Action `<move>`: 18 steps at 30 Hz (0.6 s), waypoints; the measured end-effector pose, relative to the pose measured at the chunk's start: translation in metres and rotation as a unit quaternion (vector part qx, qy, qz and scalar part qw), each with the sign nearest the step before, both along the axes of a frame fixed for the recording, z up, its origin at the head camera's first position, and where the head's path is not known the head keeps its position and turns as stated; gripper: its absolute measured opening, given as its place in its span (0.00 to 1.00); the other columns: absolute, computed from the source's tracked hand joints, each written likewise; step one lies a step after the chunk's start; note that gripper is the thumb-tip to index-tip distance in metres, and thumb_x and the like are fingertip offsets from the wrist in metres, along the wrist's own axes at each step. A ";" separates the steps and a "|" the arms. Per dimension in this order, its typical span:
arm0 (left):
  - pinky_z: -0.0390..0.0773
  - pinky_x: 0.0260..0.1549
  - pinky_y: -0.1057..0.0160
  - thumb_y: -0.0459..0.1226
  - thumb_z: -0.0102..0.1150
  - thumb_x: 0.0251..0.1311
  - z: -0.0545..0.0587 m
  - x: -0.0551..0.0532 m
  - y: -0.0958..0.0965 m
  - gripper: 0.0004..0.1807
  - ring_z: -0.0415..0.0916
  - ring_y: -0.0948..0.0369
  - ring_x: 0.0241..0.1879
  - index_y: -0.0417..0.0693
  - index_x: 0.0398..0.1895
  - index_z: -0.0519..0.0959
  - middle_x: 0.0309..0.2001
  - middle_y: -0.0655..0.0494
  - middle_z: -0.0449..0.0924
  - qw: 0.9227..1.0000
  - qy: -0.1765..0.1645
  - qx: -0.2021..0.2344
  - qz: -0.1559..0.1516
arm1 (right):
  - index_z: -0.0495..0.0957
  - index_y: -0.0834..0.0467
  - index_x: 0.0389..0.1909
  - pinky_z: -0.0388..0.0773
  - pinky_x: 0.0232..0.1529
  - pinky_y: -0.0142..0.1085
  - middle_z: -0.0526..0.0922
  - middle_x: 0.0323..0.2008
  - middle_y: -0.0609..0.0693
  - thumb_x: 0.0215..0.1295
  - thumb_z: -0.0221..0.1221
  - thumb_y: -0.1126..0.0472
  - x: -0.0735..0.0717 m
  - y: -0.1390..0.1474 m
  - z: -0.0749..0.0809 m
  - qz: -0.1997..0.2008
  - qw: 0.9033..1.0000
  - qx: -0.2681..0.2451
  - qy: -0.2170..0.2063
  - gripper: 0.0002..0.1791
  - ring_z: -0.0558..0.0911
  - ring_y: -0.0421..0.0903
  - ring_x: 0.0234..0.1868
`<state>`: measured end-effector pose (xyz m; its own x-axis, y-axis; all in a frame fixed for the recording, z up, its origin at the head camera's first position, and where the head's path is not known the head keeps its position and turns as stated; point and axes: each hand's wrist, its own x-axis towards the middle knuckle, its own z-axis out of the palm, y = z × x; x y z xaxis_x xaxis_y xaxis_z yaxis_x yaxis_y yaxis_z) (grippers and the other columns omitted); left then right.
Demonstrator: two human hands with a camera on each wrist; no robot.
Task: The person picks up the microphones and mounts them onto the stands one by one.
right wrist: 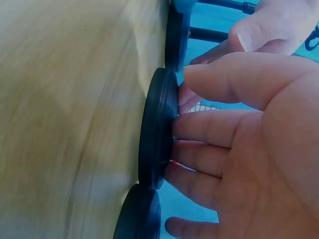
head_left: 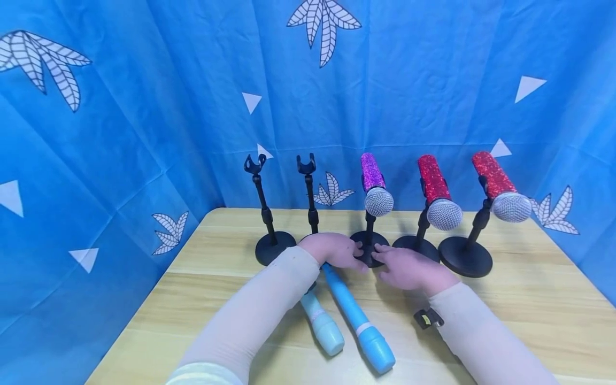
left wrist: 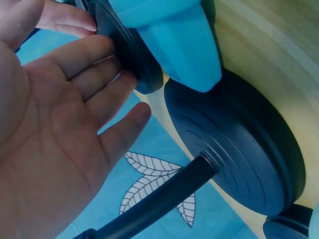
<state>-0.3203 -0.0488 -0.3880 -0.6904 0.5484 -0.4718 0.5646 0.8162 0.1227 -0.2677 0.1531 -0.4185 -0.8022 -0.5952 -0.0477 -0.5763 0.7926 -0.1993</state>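
While the left hand lies with its fingers extended and holding nothing, the right hand faces it, likewise relaxed and empty, its fingertips against the round black base of the middle stand. Whether the left fingertips touch that base or sit just beside it is hard to tell. Clipped on this stand, a purple microphone tilts, mesh head toward the front. Red microphones fill the two stands to the right; a pale blue microphone and a brighter blue microphone lie on the wooden surface.
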 end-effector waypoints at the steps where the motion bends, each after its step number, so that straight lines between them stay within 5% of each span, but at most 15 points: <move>1: 0.59 0.70 0.53 0.70 0.49 0.64 0.000 0.000 0.000 0.41 0.57 0.58 0.75 0.63 0.75 0.66 0.76 0.65 0.58 1.000 0.000 0.000 0.001 | 0.74 0.69 0.64 0.71 0.63 0.56 0.68 0.68 0.69 0.65 0.61 0.59 0.000 0.001 0.000 0.000 1.000 -0.002 0.000 0.29 0.72 0.67 0.65; 12: 0.58 0.71 0.52 0.69 0.45 0.66 -0.001 0.003 -0.014 0.42 0.56 0.57 0.75 0.60 0.77 0.64 0.76 0.62 0.60 0.999 0.005 0.034 -0.011 | 0.74 0.69 0.65 0.70 0.63 0.56 0.69 0.68 0.69 0.65 0.62 0.59 0.005 0.000 -0.003 0.008 1.000 -0.005 0.012 0.29 0.72 0.66 0.66; 18: 0.60 0.70 0.51 0.69 0.44 0.67 0.025 0.020 -0.050 0.40 0.59 0.59 0.74 0.62 0.76 0.66 0.73 0.64 0.65 0.994 0.010 0.112 -0.010 | 0.77 0.61 0.64 0.72 0.62 0.56 0.73 0.66 0.65 0.64 0.63 0.60 0.006 -0.003 -0.002 0.032 0.998 -0.026 0.047 0.27 0.75 0.63 0.64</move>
